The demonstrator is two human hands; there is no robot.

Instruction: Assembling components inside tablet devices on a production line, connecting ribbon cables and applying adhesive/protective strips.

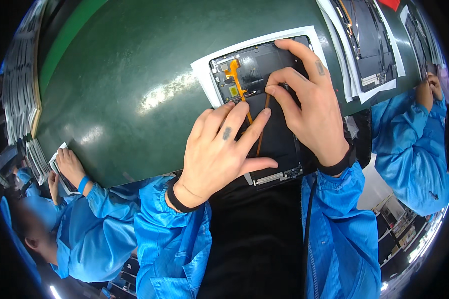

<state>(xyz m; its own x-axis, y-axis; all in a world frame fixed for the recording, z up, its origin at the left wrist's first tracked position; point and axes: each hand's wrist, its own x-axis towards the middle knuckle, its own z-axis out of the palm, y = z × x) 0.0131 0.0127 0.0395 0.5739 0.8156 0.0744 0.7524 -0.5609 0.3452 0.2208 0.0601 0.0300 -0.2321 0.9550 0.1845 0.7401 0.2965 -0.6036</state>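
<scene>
A black tablet housing (280,139) lies on white sheets (204,74) at the table edge before me, its inside facing up. An orange flex cable (238,82) runs down its left part. Right of that is a thin brown flat strip (260,143), lengthwise on the housing. My right hand (314,107) pinches the strip's upper end between thumb and index finger, while its other visible fingers reach over the housing's far right part. My left hand (217,149) rests with fingers spread on the housing's left side, its fingertips near the orange cable and the strip.
Another open tablet housing (371,47) lies on white sheets to the right, with a further one (416,37) beyond it. Stacked thin panels (22,74) stand at far left. Co-workers in blue sleeves work on both sides, one hand (71,164) at left on a white-edged piece.
</scene>
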